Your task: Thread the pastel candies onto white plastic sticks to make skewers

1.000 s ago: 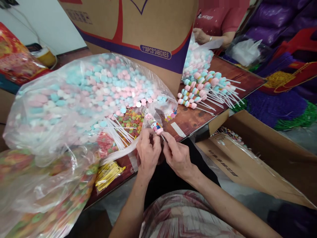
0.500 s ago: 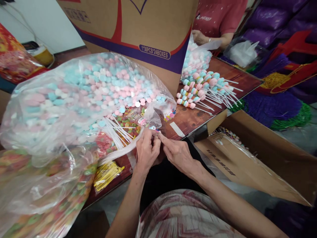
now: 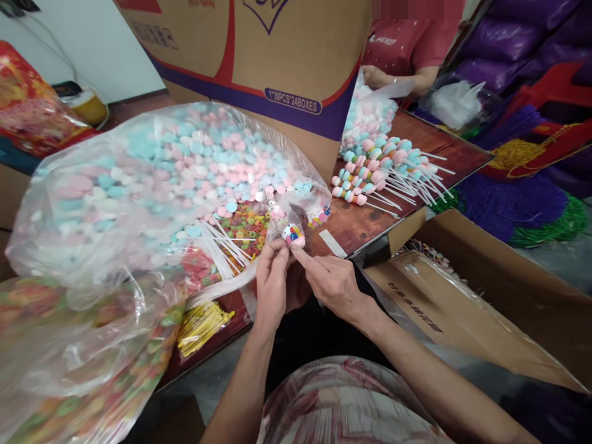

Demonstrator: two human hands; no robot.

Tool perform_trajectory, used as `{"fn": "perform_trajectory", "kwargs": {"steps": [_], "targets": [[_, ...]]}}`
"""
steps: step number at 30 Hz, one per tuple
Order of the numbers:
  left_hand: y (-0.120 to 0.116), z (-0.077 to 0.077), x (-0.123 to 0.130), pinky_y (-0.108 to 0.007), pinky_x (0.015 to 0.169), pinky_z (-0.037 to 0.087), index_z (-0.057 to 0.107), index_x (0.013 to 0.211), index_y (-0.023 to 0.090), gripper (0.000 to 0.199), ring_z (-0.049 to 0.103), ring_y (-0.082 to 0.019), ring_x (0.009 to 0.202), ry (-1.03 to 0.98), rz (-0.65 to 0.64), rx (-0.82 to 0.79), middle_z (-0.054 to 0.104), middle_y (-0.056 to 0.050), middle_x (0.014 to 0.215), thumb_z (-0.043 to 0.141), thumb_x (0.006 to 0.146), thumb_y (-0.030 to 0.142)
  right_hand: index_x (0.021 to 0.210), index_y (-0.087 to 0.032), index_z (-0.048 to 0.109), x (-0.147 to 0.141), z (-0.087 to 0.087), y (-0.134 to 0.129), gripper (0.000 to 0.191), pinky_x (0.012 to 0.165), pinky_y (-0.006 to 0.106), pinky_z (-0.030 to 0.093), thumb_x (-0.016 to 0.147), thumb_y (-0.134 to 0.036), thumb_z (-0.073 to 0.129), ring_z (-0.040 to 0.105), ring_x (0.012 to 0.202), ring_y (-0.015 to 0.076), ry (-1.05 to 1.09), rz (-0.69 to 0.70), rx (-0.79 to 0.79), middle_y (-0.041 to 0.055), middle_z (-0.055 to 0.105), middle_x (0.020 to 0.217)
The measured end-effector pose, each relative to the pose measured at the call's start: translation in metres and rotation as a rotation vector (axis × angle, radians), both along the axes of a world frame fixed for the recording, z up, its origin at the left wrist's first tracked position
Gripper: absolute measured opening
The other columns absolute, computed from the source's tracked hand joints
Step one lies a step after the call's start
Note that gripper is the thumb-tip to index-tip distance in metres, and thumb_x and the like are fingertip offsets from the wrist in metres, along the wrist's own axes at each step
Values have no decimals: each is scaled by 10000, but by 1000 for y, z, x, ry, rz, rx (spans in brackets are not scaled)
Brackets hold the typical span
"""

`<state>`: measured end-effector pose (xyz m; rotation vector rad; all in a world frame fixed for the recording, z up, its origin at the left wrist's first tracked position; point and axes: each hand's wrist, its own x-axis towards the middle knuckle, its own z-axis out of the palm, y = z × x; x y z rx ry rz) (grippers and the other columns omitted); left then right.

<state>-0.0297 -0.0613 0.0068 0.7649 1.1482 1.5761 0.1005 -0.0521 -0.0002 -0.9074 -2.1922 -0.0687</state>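
Note:
Between both hands is a small clear candy bag (image 3: 292,233), with a white, blue and pink piece showing inside just above my fingertips. My left hand (image 3: 272,280) pinches the lower end of the bag. From the other side, my right hand (image 3: 333,285) presses thumb and forefinger together at the same spot; the lower part is hidden by the fingers. Beyond the hands lie loose white sticks (image 3: 226,246), ring gummies (image 3: 252,225) and a big clear bag of pink, blue and white marshmallows (image 3: 185,148). Gold twist ties (image 3: 203,327) lie left of my left hand.
Finished marshmallow skewers (image 3: 370,169) are piled on the table (image 3: 370,225) to the right. A large carton (image 3: 259,55) stands behind. An open cardboard box (image 3: 444,308) sits low on the right. Across the table is a person in a red shirt (image 3: 416,40).
The candy piece in the bag now shows more fully above my fingertips. My left hand has turned slightly, its fingers more upright. The printed label seen beside the bag is out of sight.

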Motion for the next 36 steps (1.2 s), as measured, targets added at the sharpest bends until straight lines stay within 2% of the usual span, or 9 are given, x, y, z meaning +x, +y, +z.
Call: {"fn": "perform_trajectory", "kwargs": {"steps": [2,5,9,13,17,25,28,32,36], "targets": [[5,6,-3,-294,811,515,615,876,185,297,670,-165,849,-195,-30,-31,684,-41,900,639,852,480,1250,-72,636,3,1,1,350,592,254,443,960,-60,440,553,556,116,-50,38,49,1,637,632],[12,14,-7,-303,763,544,633,937,163,401,714,-201,851,-310,-87,-121,721,-79,893,617,857,555,1240,-98,654,6,-2,1,357,583,248,425,958,-52,440,541,562,109,-78,103,23,-5,614,637],[17,17,-10,-266,709,552,641,868,132,316,735,-224,863,-354,-153,-220,739,-94,845,708,831,439,1238,-120,661,7,-6,-2,355,564,231,427,987,-94,412,545,566,102,-41,117,-47,-3,615,649],[18,16,-7,-274,754,565,625,809,137,255,738,-228,889,-444,-151,-225,744,-79,821,737,819,366,1354,-97,570,6,-9,-5,408,657,242,492,975,-89,420,621,652,119,57,87,-101,33,697,767],[17,16,-4,-332,830,574,624,839,148,251,735,-238,919,-421,-140,-202,749,-89,852,733,820,373,1443,-124,487,6,-12,-7,479,681,241,511,973,-89,397,636,653,118,8,31,-152,34,710,771],[13,11,9,-328,843,576,648,861,138,291,741,-211,849,-300,-104,-184,745,-74,836,747,791,403,1358,-139,591,-3,-8,-8,441,611,202,499,964,-97,398,646,613,117,-93,-31,-231,43,716,730],[13,9,10,-312,814,580,651,830,132,274,741,-200,806,-325,-100,-205,736,-59,781,746,794,386,1334,-152,615,-6,-4,-8,418,588,196,511,969,-114,415,685,654,135,-36,-37,-306,56,738,794],[13,10,4,-300,832,576,649,852,133,228,740,-191,825,-449,-137,-218,745,-59,819,756,800,328,1332,-161,610,-6,-4,-10,403,777,228,574,996,-122,390,725,877,151,148,48,-372,80,756,1015],[13,13,2,-301,848,573,645,886,143,220,727,-207,941,-519,-163,-197,756,-82,912,713,848,349,1367,-173,575,-4,-7,-14,406,850,257,590,978,-117,474,733,916,156,336,10,-278,97,725,1169]]}}
